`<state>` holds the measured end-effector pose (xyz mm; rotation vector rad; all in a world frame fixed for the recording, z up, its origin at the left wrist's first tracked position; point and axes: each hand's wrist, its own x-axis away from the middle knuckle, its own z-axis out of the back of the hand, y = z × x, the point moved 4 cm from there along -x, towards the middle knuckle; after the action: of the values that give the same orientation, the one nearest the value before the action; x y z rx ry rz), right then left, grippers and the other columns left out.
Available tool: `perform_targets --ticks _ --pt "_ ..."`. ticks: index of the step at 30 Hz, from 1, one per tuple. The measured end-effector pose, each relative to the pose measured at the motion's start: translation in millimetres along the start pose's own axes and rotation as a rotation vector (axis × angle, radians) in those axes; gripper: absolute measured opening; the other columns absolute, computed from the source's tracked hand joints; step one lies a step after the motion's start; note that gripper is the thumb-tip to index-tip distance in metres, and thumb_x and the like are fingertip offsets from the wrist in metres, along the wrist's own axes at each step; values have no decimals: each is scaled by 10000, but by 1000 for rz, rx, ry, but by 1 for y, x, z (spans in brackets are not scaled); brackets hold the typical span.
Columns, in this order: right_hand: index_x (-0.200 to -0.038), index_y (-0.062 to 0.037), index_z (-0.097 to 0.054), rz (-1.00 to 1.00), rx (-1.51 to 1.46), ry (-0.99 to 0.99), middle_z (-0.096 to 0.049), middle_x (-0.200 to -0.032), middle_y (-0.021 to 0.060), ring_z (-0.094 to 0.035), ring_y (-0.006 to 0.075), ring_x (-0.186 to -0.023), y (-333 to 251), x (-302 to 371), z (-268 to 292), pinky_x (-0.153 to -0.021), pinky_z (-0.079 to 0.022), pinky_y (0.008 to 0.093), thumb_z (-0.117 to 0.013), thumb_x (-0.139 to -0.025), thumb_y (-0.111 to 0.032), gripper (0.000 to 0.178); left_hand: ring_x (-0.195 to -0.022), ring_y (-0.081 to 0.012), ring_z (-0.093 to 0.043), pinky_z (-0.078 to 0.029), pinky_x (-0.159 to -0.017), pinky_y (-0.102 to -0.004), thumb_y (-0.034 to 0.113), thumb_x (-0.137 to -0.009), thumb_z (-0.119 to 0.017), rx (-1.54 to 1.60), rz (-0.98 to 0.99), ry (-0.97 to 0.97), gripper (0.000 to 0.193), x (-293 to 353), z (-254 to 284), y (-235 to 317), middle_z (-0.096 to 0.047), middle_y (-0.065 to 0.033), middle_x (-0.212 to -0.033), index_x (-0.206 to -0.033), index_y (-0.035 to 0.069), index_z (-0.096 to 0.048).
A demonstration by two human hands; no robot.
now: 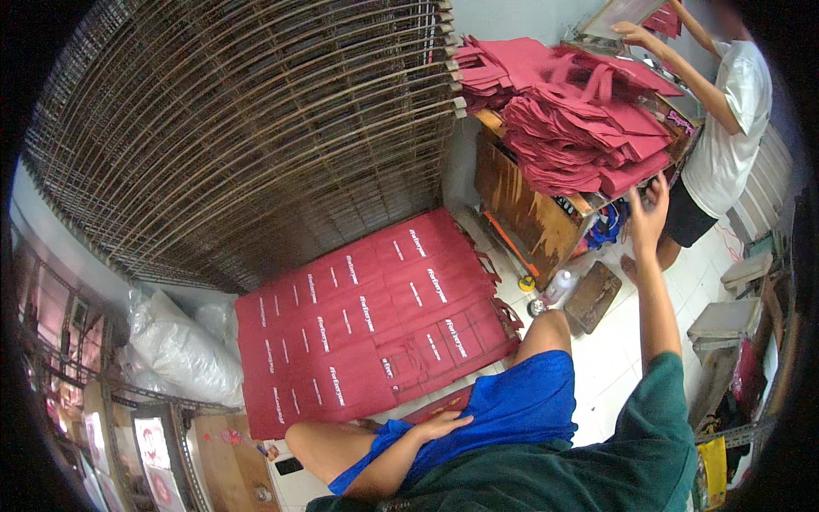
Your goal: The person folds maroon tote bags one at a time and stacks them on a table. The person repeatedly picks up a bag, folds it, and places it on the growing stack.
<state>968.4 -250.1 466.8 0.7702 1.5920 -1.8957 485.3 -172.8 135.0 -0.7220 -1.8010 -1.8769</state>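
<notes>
My right hand (650, 207) is raised with its fingers apart, beside the near edge of a heaped pile of dark red fabric bags (580, 136) on a wooden cabinet. It holds nothing that I can see; whether a fingertip touches the pile I cannot tell. Flat on my blue shorts (525, 397) lies my left hand (445, 424), fingers stretched out. In front of my knees, flat red bags with white print (341, 316) are spread in overlapping rows across a low rack, their handles sticking out at the right side.
Tall metal drying racks (256, 128) rise behind the spread bags. Another person (725, 128) in a white shirt works at the cabinet (529, 205), holding a framed screen (618, 19). A bottle (560, 287) and a small wooden stool (595, 297) stand on the tiles. Plastic sacks (183, 346) lie left.
</notes>
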Motion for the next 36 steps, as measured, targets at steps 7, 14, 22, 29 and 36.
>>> perform_targets --ticks 7,14,22,29,36 --pt "-1106 -111 -597 200 388 -55 -566 -1102 158 -512 327 -1072 18 -132 -48 -905 -407 395 -675 -738 -343 441 -1151 -273 -411 -261 -1004 -407 645 -848 -395 -144 33 61 653 -7 5 -11 -579 -149 -1042 -896 35 -622" --pt "-1085 -127 -618 61 713 -385 -598 -1093 126 -525 334 -1069 -7 -150 -93 -901 -433 425 -680 -713 -298 413 -1084 -270 -433 -304 -951 -398 620 -865 -391 -119 0 220 588 14 3 9 -563 -141 -1009 -820 72 -599" --pt "-1002 -141 -655 5 640 -395 -629 -976 187 -585 354 -972 37 -171 -111 -822 -462 445 -541 -800 -297 280 -1173 -287 -388 -272 -1000 -397 602 -866 -413 -137 -9 212 573 0 2 -12 -548 -160 -1145 -942 78 -635" --pt "-1146 -158 -566 289 473 87 -559 -1173 140 -536 339 -1059 2 -186 -80 -861 -430 403 -421 -921 -335 321 -1258 -315 -334 -248 -1032 -426 613 -847 -437 -132 28 260 592 6 -1 -3 -501 -172 -1249 -915 62 -642" --pt "-1183 -126 -523 576 106 220 -571 -1148 137 -535 305 -1081 -53 -230 -12 -873 -430 413 -442 -920 -335 346 -716 -106 -438 -359 -598 -244 649 -845 -417 288 -130 280 579 30 14 117 -483 6 -780 -911 85 -529"
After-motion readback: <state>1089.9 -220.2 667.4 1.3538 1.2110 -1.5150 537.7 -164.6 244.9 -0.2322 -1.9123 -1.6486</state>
